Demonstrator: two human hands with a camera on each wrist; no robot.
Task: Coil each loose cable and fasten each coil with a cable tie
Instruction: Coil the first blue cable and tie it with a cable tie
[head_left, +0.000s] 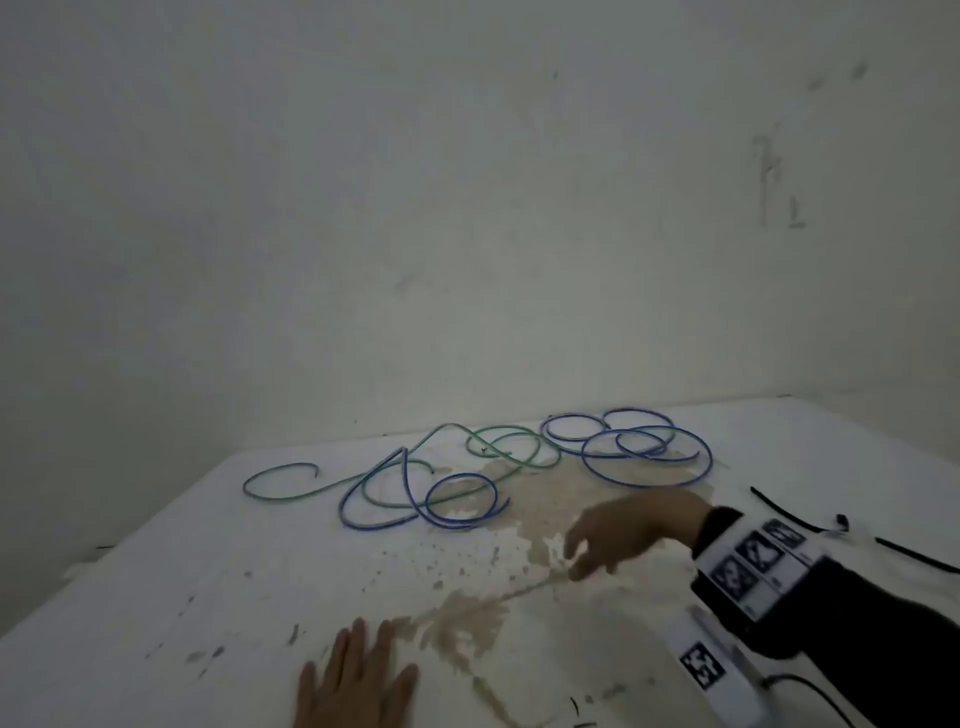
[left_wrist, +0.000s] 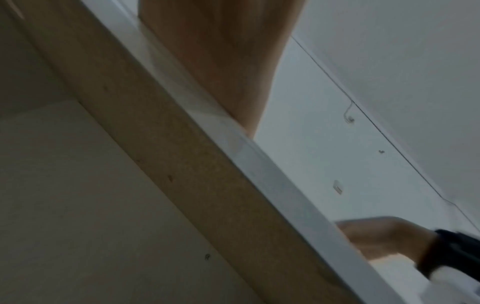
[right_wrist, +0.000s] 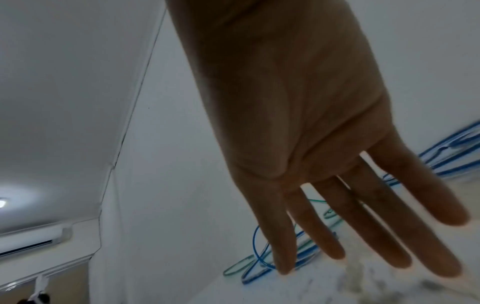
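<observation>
A loose green cable (head_left: 447, 426) snakes across the far left-middle of the white table (head_left: 156, 582). One blue cable (head_left: 384, 525) lies in loose loops over it, and a second blue cable (head_left: 647, 486) sits in several loops at the far right. Two black cable ties (head_left: 789, 514) (head_left: 917, 557) lie at the right edge. My right hand (head_left: 582, 561) hovers low over the stained middle, short of the cables, fingers straight (right_wrist: 363, 236) and holding nothing. My left hand (head_left: 358, 670) rests flat on the table at the near edge. In the right wrist view, blue cable (right_wrist: 255, 242) and green cable (right_wrist: 233, 269) lie beyond the fingertips.
A white wall stands just behind the table. Brown stains (head_left: 467, 623) and dark specks mark the table's middle. The left wrist view shows the table's front edge (left_wrist: 207, 185) from below, with my left palm (left_wrist: 221, 61) on top. A dark cord (head_left: 810, 686) trails off my right wrist unit.
</observation>
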